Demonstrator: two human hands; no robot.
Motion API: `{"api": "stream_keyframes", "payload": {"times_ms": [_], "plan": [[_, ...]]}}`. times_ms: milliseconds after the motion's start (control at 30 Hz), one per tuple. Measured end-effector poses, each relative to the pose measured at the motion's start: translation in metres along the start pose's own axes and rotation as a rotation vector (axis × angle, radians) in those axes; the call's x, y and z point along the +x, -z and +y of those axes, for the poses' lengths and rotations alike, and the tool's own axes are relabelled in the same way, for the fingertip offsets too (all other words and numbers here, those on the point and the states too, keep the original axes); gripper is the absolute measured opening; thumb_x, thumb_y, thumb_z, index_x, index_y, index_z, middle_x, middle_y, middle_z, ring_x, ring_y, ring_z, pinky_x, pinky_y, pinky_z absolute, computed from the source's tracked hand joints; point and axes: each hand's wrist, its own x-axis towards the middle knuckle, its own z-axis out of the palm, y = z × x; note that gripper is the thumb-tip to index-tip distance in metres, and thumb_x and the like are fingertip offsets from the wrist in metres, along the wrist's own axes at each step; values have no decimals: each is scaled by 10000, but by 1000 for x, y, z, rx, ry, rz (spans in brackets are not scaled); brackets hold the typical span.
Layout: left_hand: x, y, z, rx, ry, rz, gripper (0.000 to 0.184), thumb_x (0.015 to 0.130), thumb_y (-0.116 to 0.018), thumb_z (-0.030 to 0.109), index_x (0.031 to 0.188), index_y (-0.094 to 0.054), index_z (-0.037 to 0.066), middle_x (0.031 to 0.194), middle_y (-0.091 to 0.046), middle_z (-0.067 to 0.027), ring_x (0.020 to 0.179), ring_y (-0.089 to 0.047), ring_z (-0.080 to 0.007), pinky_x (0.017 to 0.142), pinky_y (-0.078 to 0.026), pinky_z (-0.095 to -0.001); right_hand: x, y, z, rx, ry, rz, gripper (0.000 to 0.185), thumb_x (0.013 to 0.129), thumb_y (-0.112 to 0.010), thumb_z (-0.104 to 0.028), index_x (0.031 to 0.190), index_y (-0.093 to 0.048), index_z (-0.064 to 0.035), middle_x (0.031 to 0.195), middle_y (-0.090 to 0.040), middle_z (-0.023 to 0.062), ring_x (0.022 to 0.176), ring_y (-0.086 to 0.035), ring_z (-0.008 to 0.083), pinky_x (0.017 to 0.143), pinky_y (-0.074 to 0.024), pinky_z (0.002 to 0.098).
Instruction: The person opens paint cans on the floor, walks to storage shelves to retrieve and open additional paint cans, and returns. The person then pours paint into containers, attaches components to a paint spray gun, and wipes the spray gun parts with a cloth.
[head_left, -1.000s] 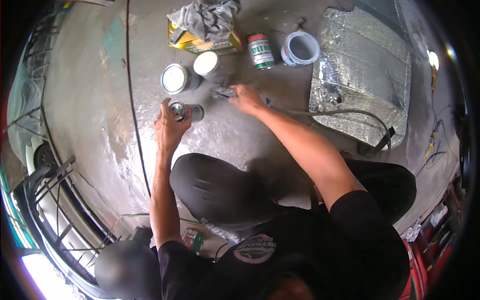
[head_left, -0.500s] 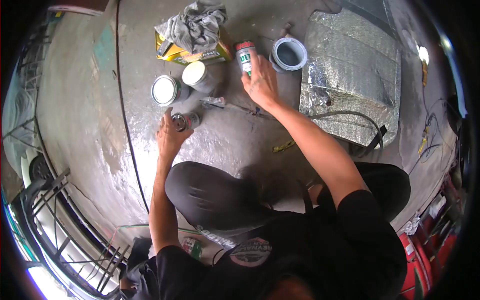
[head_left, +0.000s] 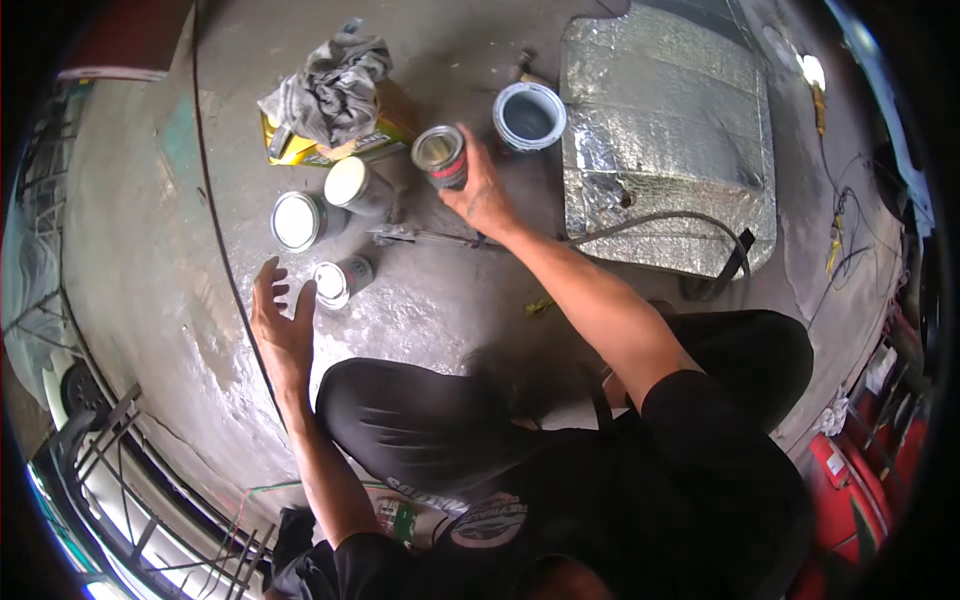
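Observation:
My right hand (head_left: 484, 196) is wrapped around the side of a can with a red band (head_left: 450, 172), its round top turned toward me. My left hand (head_left: 282, 325) is empty, its fingers apart, just left of a small can with a pale lid (head_left: 340, 283) on the floor. Beyond that can stand a tin with a white lid (head_left: 299, 221) and a taller can with a cream top (head_left: 349, 183). To the right of the held can is an open grey-blue paint pot (head_left: 529, 117).
A crumpled grey rag (head_left: 335, 88) lies on a yellow container (head_left: 290, 146). A silver foil-covered panel (head_left: 665, 150) is at the right, with a dark hose (head_left: 660, 218) across its near edge. A dark cable (head_left: 208, 200) runs along the floor at the left.
My left hand has let go of the small can and drawn back toward me. My right hand has tilted the red-banded can so its top faces me. The view has shifted too.

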Motion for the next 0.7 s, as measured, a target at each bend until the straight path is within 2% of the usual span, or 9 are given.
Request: {"api": "stream_keyframes", "payload": {"times_ms": [133, 167, 200, 300, 333, 367, 433, 500, 700], "plan": [[-4, -1, 83, -103, -166, -115, 481, 873, -823, 73, 1314, -640, 13, 1189, -709, -176, 1017, -686, -315, 878, -560, -417, -26, 9, 4, 153, -139, -184, 1037, 759, -850, -45, 1620, -272, -63, 1562, -442, 237, 1463, -441, 401, 1213, -382, 444], [-8, -10, 94, -88, -277, -157, 490, 881, -814, 43, 1340, -644, 40, 1237, -727, -124, 1053, -686, -224, 881, -544, -362, -30, 11, 4, 115, -76, -143, 1001, 766, -842, -33, 1607, -300, -72, 1567, -443, 218, 1456, -450, 400, 1203, -395, 450], [-17, -19, 116, -168, -290, -233, 487, 859, -839, 50, 1310, -656, 23, 1239, -724, -127, 1079, -682, -220, 926, -543, -375, -37, 15, 6, 64, -75, -156, 940, 785, -825, -40, 1586, -334, -66, 1542, -464, 220, 1440, -461, 404, 1196, -399, 455], [-33, -44, 163, -110, -674, -405, 445, 846, -842, 103, 1252, -673, 30, 1218, -699, -199, 1114, -681, -406, 954, -563, -447, -53, 36, 17, -201, -11, -201, 708, 846, -768, -77, 1483, -460, -55, 1398, -563, 222, 1336, -537, 408, 1129, -445, 476], [-36, -58, 169, -194, -721, -451, 420, 859, -828, 128, 1237, -674, 29, 1179, -702, -201, 1065, -690, -395, 905, -570, -449, -59, 50, 25, -359, 52, -221, 600, 869, -745, -101, 1422, -518, -54, 1304, -621, 221, 1263, -590, 404, 1076, -483, 486], [-39, -68, 169, -200, -717, -513, 406, 864, -822, 137, 1226, -675, 29, 1132, -709, -198, 1021, -698, -385, 867, -569, -452, -63, 65, 34, -515, 120, -243, 497, 892, -721, -125, 1362, -576, -53, 1210, -678, 219, 1190, -643, 400, 1023, -520, 496], [-40, -88, 158, -193, -692, -602, 383, 870, -814, 150, 1206, -678, 26, 1043, -718, -192, 941, -709, -373, 805, -566, -457, -56, 104, 44, -713, -115, -487, 219, 940, -664, -192, 1122, -667, -70, 873, -728, 172, 881, -723, 376, 800, -574, 523], [-37, -104, 140, -169, -662, -670, 364, 873, -808, 158, 1185, -682, 20, 959, -721, -188, 868, -716, -366, 759, -560, -462, -53, 139, 73, -943, -95, -534, 187, 899, -648, -152, 1071, -688, -90, 774, -741, 150, 677, -738, 380, 649, -590, 524], [-17, -111, 142, -213, -541, -702, 310, 908, -781, 185, 1147, -690, 9, 870, -720, -187, 794, -722, -369, 736, -556, -460, -33, 202, 65, -1038, -111, -572, 233, 990, -565, -170, 1137, -712, -65, 855, -756, 154, 818, -758, 346, 735, -597, 475]]}}
